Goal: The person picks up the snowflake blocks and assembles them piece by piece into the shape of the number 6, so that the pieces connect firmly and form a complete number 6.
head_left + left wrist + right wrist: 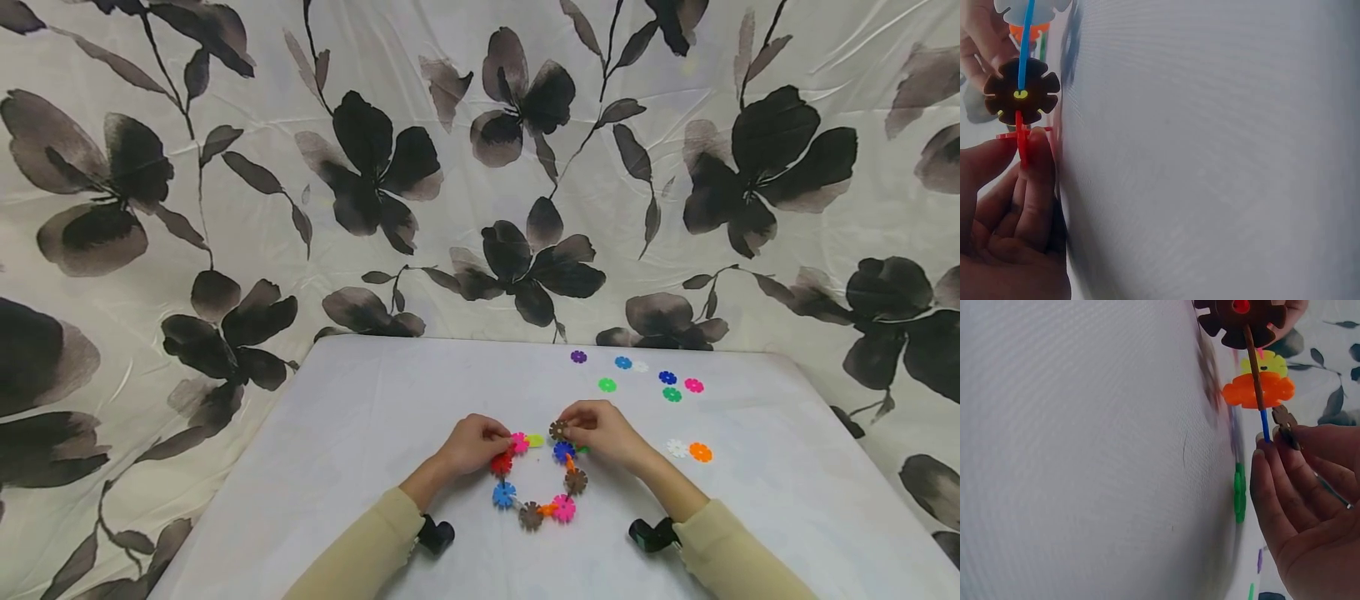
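Observation:
A ring-shaped chain of notched, flower-shaped plastic discs lies on the white table (360, 400), with a gap at its far side. My left hand (476, 442) pinches the pink disc (519, 442) at the left end, beside the red disc (502, 465); a yellow-green disc (535, 440) sticks out from the pink one. Between thumb and fingers, my right hand (603, 429) holds a loose-looking brown disc (1284, 425). Its fingertips are right at the blue disc (564, 452) on the chain's right end. An orange disc (1257, 390) joins onto that blue one.
Partly hidden under the right hand is a green disc (1239, 494). Several loose discs are scattered at the back right, among them a purple one (578, 357) and a pink one (693, 386). An orange disc (701, 452) and a white disc (677, 448) lie right of the right hand.

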Action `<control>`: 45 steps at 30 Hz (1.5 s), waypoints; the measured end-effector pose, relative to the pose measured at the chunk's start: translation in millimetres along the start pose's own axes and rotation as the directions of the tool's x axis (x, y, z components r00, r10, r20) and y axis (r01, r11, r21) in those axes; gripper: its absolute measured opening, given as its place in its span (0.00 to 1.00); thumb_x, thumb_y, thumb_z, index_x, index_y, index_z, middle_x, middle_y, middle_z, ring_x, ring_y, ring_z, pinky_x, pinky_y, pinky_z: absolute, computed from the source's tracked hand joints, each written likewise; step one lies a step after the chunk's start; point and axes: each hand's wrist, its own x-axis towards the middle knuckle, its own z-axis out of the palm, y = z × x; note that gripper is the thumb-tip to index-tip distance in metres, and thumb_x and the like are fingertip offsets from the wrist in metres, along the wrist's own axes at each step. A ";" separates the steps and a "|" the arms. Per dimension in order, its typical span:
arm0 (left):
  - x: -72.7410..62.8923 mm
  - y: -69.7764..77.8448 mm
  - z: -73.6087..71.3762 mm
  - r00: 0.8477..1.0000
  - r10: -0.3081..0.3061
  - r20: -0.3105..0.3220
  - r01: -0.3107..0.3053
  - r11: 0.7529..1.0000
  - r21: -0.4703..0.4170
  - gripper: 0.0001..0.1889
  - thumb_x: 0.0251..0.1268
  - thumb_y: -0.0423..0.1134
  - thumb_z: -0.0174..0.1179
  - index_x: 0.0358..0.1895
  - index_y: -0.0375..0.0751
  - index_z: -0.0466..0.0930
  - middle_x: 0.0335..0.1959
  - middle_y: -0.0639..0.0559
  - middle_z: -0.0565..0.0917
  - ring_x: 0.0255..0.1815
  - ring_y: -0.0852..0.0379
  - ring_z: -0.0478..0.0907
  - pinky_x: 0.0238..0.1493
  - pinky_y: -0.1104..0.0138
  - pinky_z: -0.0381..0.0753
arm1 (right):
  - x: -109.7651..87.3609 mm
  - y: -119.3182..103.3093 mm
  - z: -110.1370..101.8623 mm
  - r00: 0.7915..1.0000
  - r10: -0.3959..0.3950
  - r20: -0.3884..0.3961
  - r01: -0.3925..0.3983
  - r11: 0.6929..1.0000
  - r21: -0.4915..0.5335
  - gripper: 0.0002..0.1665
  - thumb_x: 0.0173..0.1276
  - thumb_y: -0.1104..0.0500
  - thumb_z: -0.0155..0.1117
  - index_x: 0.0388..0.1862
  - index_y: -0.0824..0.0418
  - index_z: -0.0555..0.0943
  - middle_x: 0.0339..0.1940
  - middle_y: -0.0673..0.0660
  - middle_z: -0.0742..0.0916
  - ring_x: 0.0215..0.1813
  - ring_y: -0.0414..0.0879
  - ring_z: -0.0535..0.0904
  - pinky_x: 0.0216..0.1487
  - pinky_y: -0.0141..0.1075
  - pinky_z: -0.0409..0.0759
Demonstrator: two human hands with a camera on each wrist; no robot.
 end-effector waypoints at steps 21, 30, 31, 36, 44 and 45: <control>4.5 -9.4 -2.5 0.999 -0.043 0.012 0.044 0.992 -0.120 0.09 0.72 0.38 0.64 0.42 0.34 0.87 0.32 0.53 0.87 0.33 0.61 0.78 0.38 0.68 0.79 | 5.6 -1.0 9.8 0.995 0.096 -0.001 -0.095 0.992 0.087 0.10 0.73 0.61 0.67 0.47 0.65 0.87 0.42 0.57 0.91 0.40 0.46 0.83 0.43 0.38 0.82; 6.4 -11.4 -6.5 0.997 -0.047 0.059 0.059 0.972 -0.229 0.10 0.74 0.36 0.61 0.44 0.31 0.85 0.33 0.51 0.88 0.33 0.62 0.78 0.38 0.69 0.77 | 8.3 -5.0 11.5 0.992 0.126 -0.006 -0.123 0.973 0.194 0.13 0.72 0.60 0.67 0.49 0.67 0.87 0.44 0.59 0.91 0.46 0.45 0.87 0.49 0.39 0.82; 6.4 -11.9 -6.9 0.997 -0.050 0.065 0.064 0.969 -0.238 0.10 0.75 0.37 0.61 0.45 0.31 0.85 0.33 0.52 0.87 0.33 0.62 0.78 0.38 0.69 0.76 | 8.6 -5.4 11.9 0.992 0.124 -0.005 -0.121 0.971 0.205 0.13 0.72 0.60 0.68 0.49 0.68 0.87 0.44 0.59 0.91 0.46 0.45 0.87 0.50 0.40 0.83; 5.6 -14.1 -6.6 0.996 -0.067 0.065 0.083 0.955 -0.284 0.11 0.75 0.36 0.61 0.46 0.29 0.84 0.32 0.53 0.87 0.32 0.63 0.76 0.36 0.70 0.74 | 10.0 -5.8 14.3 0.992 0.126 -0.007 -0.119 0.954 0.274 0.13 0.71 0.61 0.68 0.48 0.71 0.87 0.44 0.60 0.91 0.45 0.45 0.87 0.51 0.41 0.84; 4.2 -13.9 -1.9 0.997 -0.071 0.043 0.081 0.938 -0.337 0.12 0.74 0.35 0.61 0.47 0.27 0.84 0.32 0.52 0.87 0.33 0.62 0.76 0.35 0.70 0.73 | 10.8 -4.3 15.8 0.993 0.116 0.004 -0.110 0.929 0.354 0.14 0.70 0.63 0.70 0.48 0.72 0.87 0.46 0.60 0.91 0.47 0.44 0.86 0.53 0.38 0.83; 4.2 -13.5 -2.1 0.997 -0.070 0.039 0.079 0.939 -0.335 0.12 0.74 0.35 0.61 0.47 0.27 0.85 0.32 0.53 0.87 0.33 0.62 0.75 0.35 0.70 0.73 | 11.1 -4.0 16.1 0.994 0.114 0.003 -0.107 0.929 0.354 0.14 0.70 0.63 0.70 0.48 0.72 0.87 0.45 0.60 0.91 0.46 0.44 0.86 0.52 0.38 0.83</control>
